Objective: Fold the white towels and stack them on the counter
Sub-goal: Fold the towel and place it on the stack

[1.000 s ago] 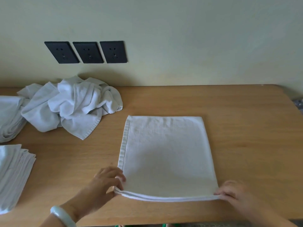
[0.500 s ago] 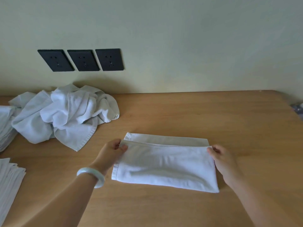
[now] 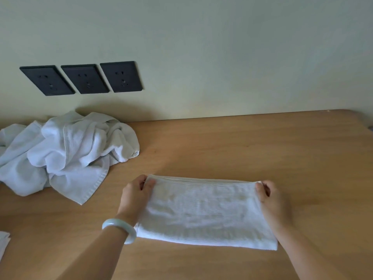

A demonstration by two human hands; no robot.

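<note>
In the head view, a folded white towel (image 3: 203, 213) is lying flat on the wooden bench (image 3: 242, 142), sitting toward 6 o'clock of the frame as a wide band. The left hand (image 3: 136, 194) is pinching the towel's far corner at its 9 o'clock end, fingers curled over the edge. The right hand (image 3: 272, 199) is gripping the far corner at the 3 o'clock end in the same way. A pale green bracelet (image 3: 119, 229) is circling the left wrist, just beside the towel's near left corner. Toward 10 o'clock from the folded towel, apart from it, a heap of crumpled white towels (image 3: 66, 152) is resting on the bench by the wall. Three black sockets (image 3: 84, 78) are sitting on the wall above the heap. A bit of white cloth (image 3: 4, 239) is showing at the frame's 8 o'clock edge.
</note>
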